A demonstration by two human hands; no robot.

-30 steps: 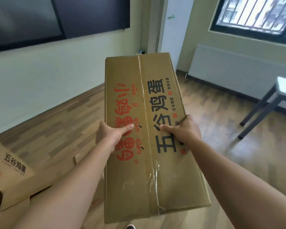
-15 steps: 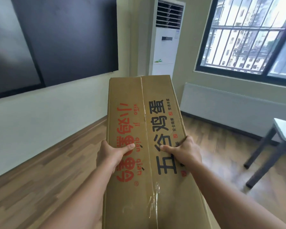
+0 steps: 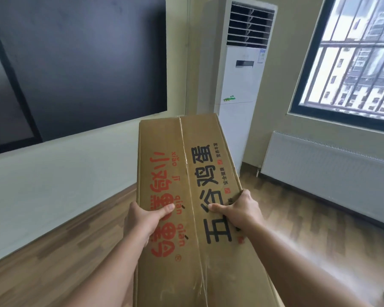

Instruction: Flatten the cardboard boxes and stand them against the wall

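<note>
A flattened brown cardboard box with red and black printed characters and a taped centre seam is held out in front of me, tilted away toward the room's corner. My left hand grips its left edge, thumb lying on the printed face. My right hand grips the right edge, thumb on the face and fingers curled round the side. The pale wall runs along the left, down to the wooden floor.
A white standing air conditioner fills the corner ahead. A white radiator runs under the barred window on the right. A dark board hangs on the left wall. Wooden floor spreads around.
My view has lifted and moved toward the corner with the box held the same way. The other boxes at lower left and the table at right have left view.
</note>
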